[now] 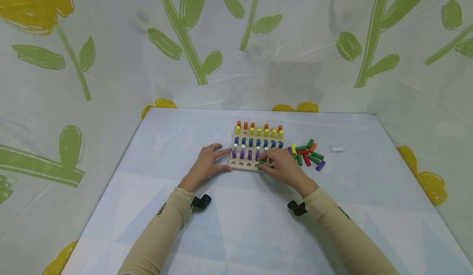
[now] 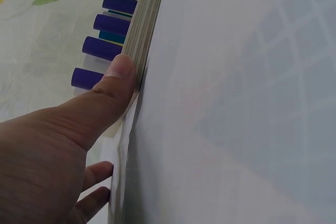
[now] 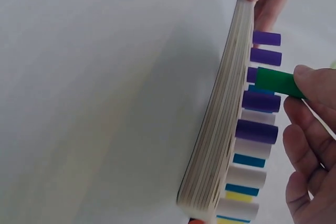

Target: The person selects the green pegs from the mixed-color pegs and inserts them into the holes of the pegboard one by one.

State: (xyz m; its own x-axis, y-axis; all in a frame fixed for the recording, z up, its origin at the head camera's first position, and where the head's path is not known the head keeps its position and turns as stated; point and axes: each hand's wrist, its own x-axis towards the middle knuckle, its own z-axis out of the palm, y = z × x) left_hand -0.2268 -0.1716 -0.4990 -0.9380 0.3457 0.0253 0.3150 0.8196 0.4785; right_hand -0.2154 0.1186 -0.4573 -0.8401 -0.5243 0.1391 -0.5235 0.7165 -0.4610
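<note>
The right hand's [image 1: 286, 169] fingers [image 3: 315, 85] pinch a green peg [image 3: 278, 82] over the near row of the board [image 1: 255, 165], just beside the purple pegs [image 3: 257, 100]. The left hand [image 1: 208, 164] lies flat, thumb [image 2: 118, 85] pressed to the board's left near edge. Loose pegs [image 1: 306, 154] lie right of the board; bare tabletop [image 1: 244, 221] spreads near and left.

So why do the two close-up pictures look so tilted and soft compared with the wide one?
Head view: even, soft light, faint shadows, sharp on the pegboard, walls bowed by a wide lens. Left wrist view: sideways, the left hand large and slightly soft, table washed pale. Right wrist view: also sideways, the green peg fairly crisp, the near table blurred and featureless.
</note>
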